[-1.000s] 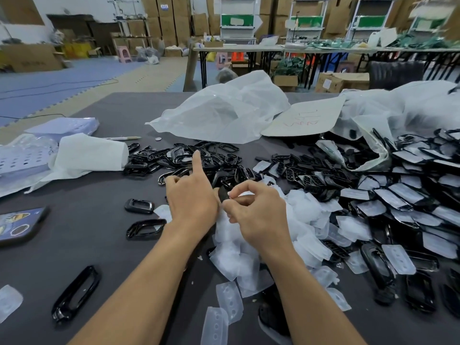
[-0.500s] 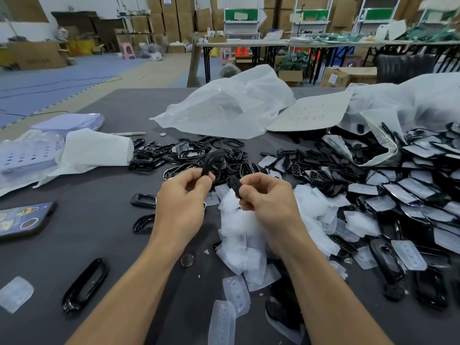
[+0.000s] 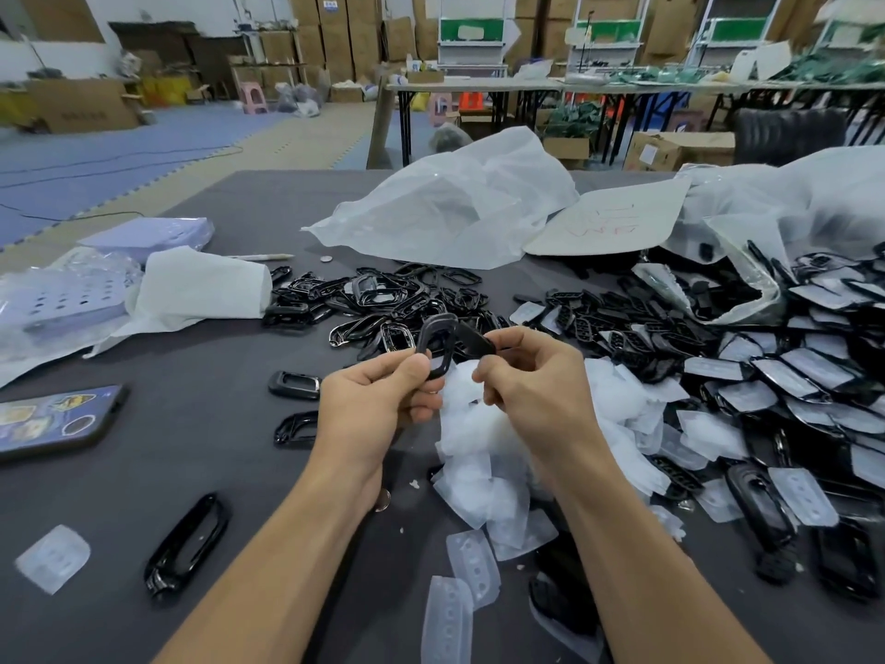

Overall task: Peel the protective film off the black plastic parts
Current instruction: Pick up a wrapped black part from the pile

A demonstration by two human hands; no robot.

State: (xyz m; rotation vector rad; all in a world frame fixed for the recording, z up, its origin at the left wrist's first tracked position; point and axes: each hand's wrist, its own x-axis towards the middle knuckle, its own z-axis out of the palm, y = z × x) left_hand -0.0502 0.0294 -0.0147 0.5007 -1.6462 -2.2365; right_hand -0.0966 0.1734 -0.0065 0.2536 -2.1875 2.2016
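Now fully curled, left hand (image 3: pixel 378 400) pinching black frame (image 3: pixel 436 321), right hand (image 3: pixel 536 395) pinching dark piece (image 3: pixel 475 341) at its rim

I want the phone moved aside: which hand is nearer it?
Left. The left hand, gripping a black frame, is right of the phone; the right hand, pinching a dark piece, lies farther right.

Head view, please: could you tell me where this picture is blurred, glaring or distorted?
Head view: the black ring part in the left hand and the dark piece pinched by the right hand are motion-smeared; the oval frame shows glints; far shelves lean with wide-angle distortion.
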